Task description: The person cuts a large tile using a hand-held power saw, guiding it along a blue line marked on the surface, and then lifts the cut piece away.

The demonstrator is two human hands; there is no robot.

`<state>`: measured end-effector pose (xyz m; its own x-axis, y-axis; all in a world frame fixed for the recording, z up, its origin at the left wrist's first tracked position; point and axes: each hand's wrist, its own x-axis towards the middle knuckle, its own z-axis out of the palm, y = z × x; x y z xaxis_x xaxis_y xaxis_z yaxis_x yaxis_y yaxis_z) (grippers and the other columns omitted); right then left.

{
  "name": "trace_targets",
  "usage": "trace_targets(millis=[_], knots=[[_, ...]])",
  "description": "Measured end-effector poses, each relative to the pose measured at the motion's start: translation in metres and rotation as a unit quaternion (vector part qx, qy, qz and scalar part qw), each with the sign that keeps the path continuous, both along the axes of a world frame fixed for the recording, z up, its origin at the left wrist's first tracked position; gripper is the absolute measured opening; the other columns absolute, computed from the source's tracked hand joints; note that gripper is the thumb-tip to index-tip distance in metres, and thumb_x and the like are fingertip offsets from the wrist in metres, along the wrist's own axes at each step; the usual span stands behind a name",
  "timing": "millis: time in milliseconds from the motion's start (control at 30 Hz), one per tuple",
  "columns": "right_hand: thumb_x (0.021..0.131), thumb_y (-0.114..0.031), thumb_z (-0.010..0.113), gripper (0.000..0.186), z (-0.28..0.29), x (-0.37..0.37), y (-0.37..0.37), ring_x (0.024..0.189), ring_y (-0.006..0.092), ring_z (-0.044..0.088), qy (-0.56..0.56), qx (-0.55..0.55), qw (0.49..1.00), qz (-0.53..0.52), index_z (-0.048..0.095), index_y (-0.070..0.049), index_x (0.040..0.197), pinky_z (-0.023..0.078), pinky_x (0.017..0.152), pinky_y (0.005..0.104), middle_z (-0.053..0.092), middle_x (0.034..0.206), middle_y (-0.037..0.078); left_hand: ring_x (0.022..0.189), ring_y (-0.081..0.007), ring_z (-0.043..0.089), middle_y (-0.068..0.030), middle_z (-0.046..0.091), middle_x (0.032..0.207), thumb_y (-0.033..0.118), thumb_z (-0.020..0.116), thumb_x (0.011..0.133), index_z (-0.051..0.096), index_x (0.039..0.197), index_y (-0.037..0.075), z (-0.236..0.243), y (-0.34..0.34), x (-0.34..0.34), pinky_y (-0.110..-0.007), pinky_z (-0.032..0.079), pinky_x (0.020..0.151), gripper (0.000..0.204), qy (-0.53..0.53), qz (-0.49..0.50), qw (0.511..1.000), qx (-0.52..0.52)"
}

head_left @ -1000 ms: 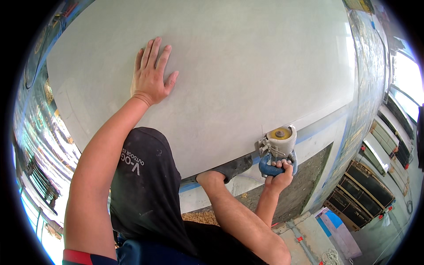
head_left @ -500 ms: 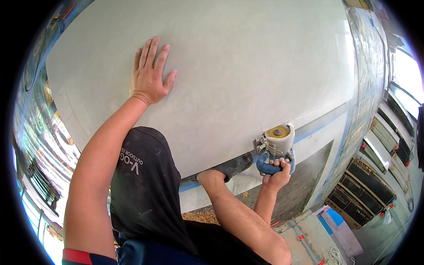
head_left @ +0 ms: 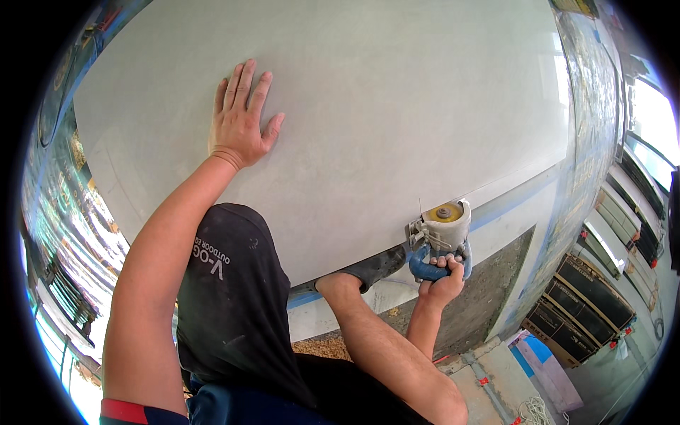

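Head view: gripping saw (head_left: 448, 231) with right hand (head_left: 448, 278) at near edge of slab (head_left: 368, 127), resting left hand (head_left: 242, 127) flat; might chip edge if twisted.

Handheld disc cutter (head_left: 442, 239), blue-handled, with dusty pale guard (head_left: 457, 228) and yellow disc (head_left: 434, 212) facing the viewer, at the four-o'clock edge of a broad, pale grey slab (head_left: 354, 134).

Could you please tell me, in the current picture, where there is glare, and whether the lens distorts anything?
Head view: a pale reflection shines near the right edge of the grey slab, and the bright opening at far right is washed out; head view: the slab's left edge bows and the corners go black; head view: the cutter looks fairly sharp.
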<state>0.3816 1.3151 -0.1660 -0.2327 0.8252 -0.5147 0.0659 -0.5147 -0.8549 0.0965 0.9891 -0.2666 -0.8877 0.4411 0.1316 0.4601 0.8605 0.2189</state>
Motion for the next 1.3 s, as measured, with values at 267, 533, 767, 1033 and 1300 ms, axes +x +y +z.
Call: trace_targets(millis=[267, 533, 767, 1033, 1300], knots=[[0.084, -0.001, 0.047, 0.011, 0.001, 0.000, 0.000, 0.065, 0.0135, 0.050, 0.005, 0.005, 1.000, 0.002, 0.050, -0.008, 0.091, 0.047, 0.065, 0.0312, 0.052, 0.077, 0.002, 0.143, -0.0351, 0.024, -0.0155, 0.024, 0.156, 0.035, 0.060, 0.087, 0.032, 0.148, 0.012, 0.002, 0.002, -0.001, -0.049, 0.021, 0.115, 0.071, 0.001, -0.004, 1.000, 0.009], [0.083, -0.001, 0.049, 0.012, 0.010, 0.006, -0.009, 0.064, 0.0148, 0.047, 0.020, 0.001, 1.000, -0.009, 0.050, -0.006, 0.094, 0.044, 0.063, 0.0320, 0.049, 0.076, 0.003, 0.144, -0.0339, 0.023, -0.0146, 0.022, 0.157, 0.036, 0.061, 0.087, 0.034, 0.147, 0.012, 0.005, -0.001, -0.005, -0.051, 0.022, 0.115, 0.070, -0.012, -0.004, 1.000, 0.002], [0.079, -0.001, 0.050, 0.016, 0.053, 0.020, -0.003, 0.062, 0.0141, 0.047, 0.057, -0.005, 0.997, -0.048, 0.049, -0.006, 0.093, 0.044, 0.060, 0.0313, 0.049, 0.075, 0.002, 0.143, -0.0395, 0.023, -0.0212, 0.025, 0.155, 0.031, 0.064, 0.083, 0.032, 0.147, 0.008, 0.000, -0.016, -0.004, -0.054, 0.018, 0.116, 0.075, -0.002, -0.022, 0.999, 0.032], [0.077, -0.005, 0.050, 0.019, 0.098, 0.057, 0.044, 0.063, 0.0135, 0.047, 0.001, 0.007, 1.000, -0.027, 0.051, -0.007, 0.096, 0.045, 0.063, 0.0317, 0.049, 0.076, 0.001, 0.144, -0.0390, 0.020, -0.0226, 0.023, 0.155, 0.028, 0.064, 0.080, 0.033, 0.145, 0.005, -0.012, -0.010, -0.005, -0.053, 0.015, 0.117, 0.076, -0.006, -0.029, 0.999, 0.023], [0.072, -0.002, 0.050, 0.024, 0.099, 0.070, 0.084, 0.067, 0.0188, 0.053, -0.014, -0.051, 0.994, 0.101, 0.053, -0.001, 0.096, 0.049, 0.067, 0.0345, 0.057, 0.086, 0.010, 0.144, -0.0382, 0.021, -0.0217, 0.025, 0.155, 0.030, 0.062, 0.080, 0.036, 0.144, 0.004, -0.015, -0.013, -0.008, -0.052, 0.016, 0.117, 0.073, 0.001, -0.029, 0.999, 0.014]])
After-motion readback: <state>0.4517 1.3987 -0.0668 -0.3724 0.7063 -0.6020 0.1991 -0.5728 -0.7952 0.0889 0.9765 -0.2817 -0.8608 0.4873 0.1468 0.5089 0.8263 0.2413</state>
